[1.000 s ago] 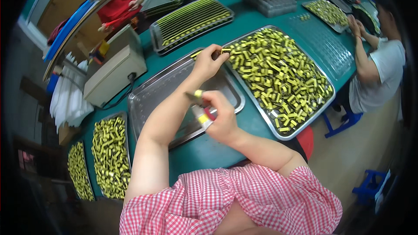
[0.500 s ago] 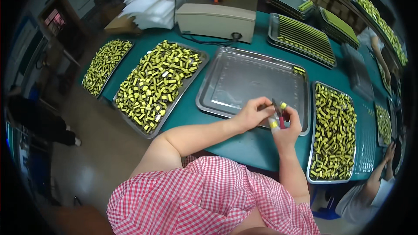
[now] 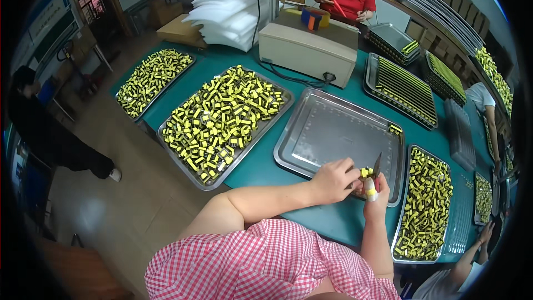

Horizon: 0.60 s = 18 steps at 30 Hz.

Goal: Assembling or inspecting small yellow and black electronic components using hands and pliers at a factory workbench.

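Over the near right edge of a large metal tray (image 3: 333, 128), my two hands meet. My left hand (image 3: 336, 180) is closed, its fingertips pinching at a small yellow-and-black block-shaped component (image 3: 366, 172). My right hand (image 3: 377, 197) is closed round a slim, dark pointed tool (image 3: 377, 164), its tip upward beside the component. Whether the tool is tweezers or a blade I cannot tell. A whitish and yellow wrap covers the right thumb. A few similar yellow components (image 3: 395, 129) lie in the tray's far right corner.
Trays heaped with yellow components stand left (image 3: 222, 119), far left (image 3: 155, 80) and right (image 3: 425, 205). Behind are a beige machine (image 3: 308, 47) with a cable, white foam sheets (image 3: 227, 16) and a tray of component rows (image 3: 402, 91). A person in red (image 3: 344, 0) stands opposite; others work at right.
The view has shifted, so the table sits lower and further right. My hands have drawn together round the component, and the tool's dark tip now points up and right.
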Tool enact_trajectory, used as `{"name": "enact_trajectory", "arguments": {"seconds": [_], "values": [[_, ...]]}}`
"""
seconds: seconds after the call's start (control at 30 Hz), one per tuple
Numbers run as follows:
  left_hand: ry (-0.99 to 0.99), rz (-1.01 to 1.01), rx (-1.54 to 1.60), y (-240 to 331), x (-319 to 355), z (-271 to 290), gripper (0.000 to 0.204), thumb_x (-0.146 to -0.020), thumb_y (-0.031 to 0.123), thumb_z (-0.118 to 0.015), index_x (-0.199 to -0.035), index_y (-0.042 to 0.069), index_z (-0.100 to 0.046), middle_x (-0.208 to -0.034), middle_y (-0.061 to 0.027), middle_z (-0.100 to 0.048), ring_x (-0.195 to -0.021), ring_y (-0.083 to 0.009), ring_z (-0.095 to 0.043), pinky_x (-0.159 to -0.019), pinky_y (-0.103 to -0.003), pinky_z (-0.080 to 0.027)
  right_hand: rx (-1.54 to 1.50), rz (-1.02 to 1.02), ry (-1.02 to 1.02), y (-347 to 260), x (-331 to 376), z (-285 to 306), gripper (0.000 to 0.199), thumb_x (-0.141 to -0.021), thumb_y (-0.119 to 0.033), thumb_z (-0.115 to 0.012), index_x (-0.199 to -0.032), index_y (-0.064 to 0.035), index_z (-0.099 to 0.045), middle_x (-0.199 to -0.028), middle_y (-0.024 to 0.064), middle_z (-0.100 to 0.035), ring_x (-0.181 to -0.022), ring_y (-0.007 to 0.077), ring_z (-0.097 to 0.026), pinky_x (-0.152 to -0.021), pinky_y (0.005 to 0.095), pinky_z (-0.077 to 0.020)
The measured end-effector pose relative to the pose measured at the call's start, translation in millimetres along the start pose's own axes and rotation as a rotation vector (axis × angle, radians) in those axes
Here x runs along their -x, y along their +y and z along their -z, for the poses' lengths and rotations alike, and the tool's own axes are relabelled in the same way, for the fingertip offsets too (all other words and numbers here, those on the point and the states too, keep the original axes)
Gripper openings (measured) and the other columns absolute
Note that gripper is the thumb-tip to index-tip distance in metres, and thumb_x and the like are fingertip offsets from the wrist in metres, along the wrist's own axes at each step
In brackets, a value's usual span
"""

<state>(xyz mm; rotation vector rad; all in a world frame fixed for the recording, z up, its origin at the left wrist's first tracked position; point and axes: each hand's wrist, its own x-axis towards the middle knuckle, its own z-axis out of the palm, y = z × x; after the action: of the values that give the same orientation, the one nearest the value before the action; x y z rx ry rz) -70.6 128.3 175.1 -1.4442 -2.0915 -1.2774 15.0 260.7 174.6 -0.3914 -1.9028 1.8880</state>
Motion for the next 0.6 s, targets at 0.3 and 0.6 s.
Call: {"name": "enact_trajectory", "arguments": {"seconds": [0.3,0.6], "values": [[0.064,-0.083,0.104,3,2,-5,0.022,-0.072,0.014,-0.064,-0.091,0.007,-0.054,-0.085,-0.0105,-0.051,-0.071,-0.0267,-0.054,-0.062,-0.035,-0.045,-0.366,-0.202,-0.089,-1,2,9,0.016,-0.082,-0.013,-0.055,-0.094,-0.0029,-0.052,-0.081,0.0062,-0.057,-0.065,0.0141,-0.055,-0.052,0.0256,-0.0447],[-0.144,0.418,0.796,-6,-5,6,0.028,-0.079,0.004,-0.059,-0.106,0.001,-0.055,-0.091,-0.0066,-0.053,-0.075,-0.0107,-0.054,-0.068,-0.023,-0.043,-0.864,-0.426,-0.399,7,-2,3,0.027,-0.086,-0.028,-0.052,-0.099,-0.0045,-0.054,-0.081,0.0081,-0.057,-0.069,0.0192,-0.055,-0.058,0.0353,-0.0437]]}}
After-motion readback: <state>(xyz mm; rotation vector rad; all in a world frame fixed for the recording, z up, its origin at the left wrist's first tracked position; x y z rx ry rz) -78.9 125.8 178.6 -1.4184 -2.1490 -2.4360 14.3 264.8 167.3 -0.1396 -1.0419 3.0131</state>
